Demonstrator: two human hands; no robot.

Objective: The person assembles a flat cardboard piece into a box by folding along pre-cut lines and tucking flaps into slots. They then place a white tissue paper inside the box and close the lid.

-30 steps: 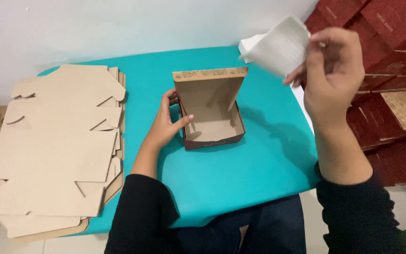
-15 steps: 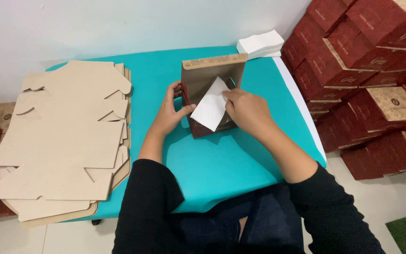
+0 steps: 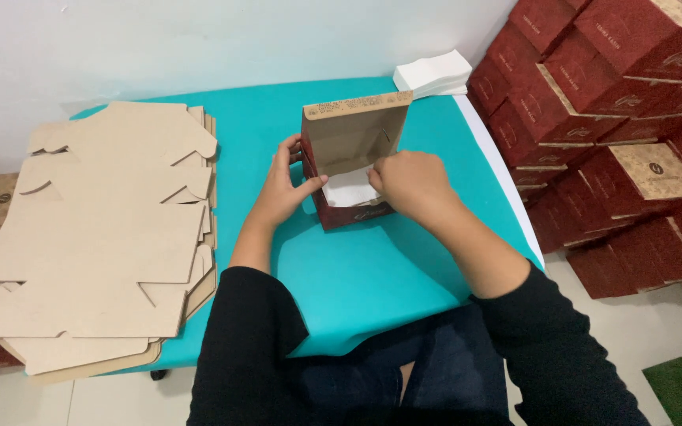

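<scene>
Fingers of right hand [image 3: 410, 180] pinching white paper [image 3: 350, 189] inside open box [image 3: 350, 162] at bench [image 3: 372, 276] centre; paper at 9 o'clock from them. Left hand [image 3: 284, 185] gripping box wall, equally near.

One open red box [image 3: 349, 158] with a brown inside stands at the middle of the one teal table [image 3: 372, 276]. One white paper sheet [image 3: 349, 189] lies in it. Two hands are on it: the left hand [image 3: 284, 189] at its nine o'clock side and the right hand [image 3: 412, 183] at its three o'clock side. One stack of flat brown cardboard blanks [image 3: 104, 237] lies at nine o'clock on the table (the number of blanks in it cannot be counted, since only edges show). One small stack of white sheets [image 3: 434, 73] sits at one o'clock. At three o'clock, off the table, about a dozen closed red boxes [image 3: 617, 118] are piled; the full number runs out of view.
</scene>
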